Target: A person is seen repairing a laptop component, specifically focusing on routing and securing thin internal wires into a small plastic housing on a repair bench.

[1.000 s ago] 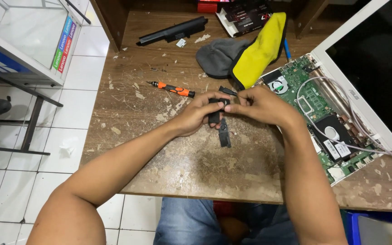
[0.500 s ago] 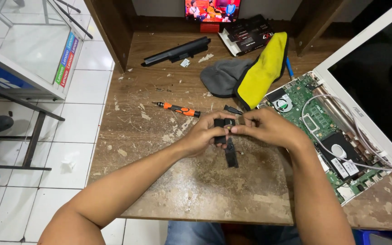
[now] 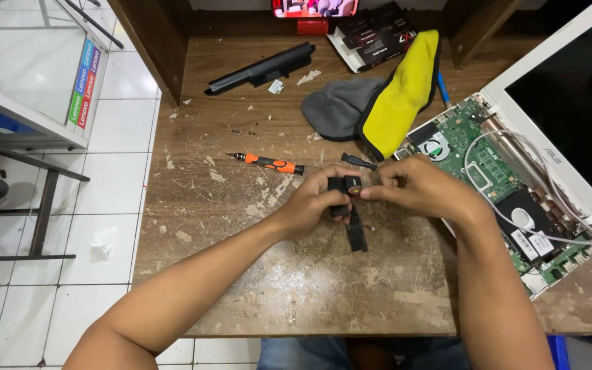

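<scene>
Over the middle of the scarred wooden worktop [image 3: 241,274], both hands are meeting on one small black part [image 3: 346,186] with a flat black strip [image 3: 356,233] hanging from it down to the wood. The left hand [image 3: 313,202] is closing its grip around the part's left side, and the right hand [image 3: 423,188] is pinching the part's right edge between thumb and fingertips — so both grips are narrow and holding the same piece. Compared with half a second ago, the hands are sitting slightly higher on the part and the strip is hanging straighter below them, while the camera view is tipping a little further forward; everything else is lying where it was. Counting what is lying about: one orange-and-black screwdriver [image 3: 268,162] just left of the hands, one small black tool [image 3: 359,162] just above them, one long black battery bar [image 3: 260,68] near the back edge, one grey cloth [image 3: 340,106] touching one yellow cloth [image 3: 402,96], one dark box [image 3: 378,34] at the back, and one opened white laptop [image 3: 515,185] on the right, its green board showing with white cables [image 3: 549,205] looping across it.
</scene>
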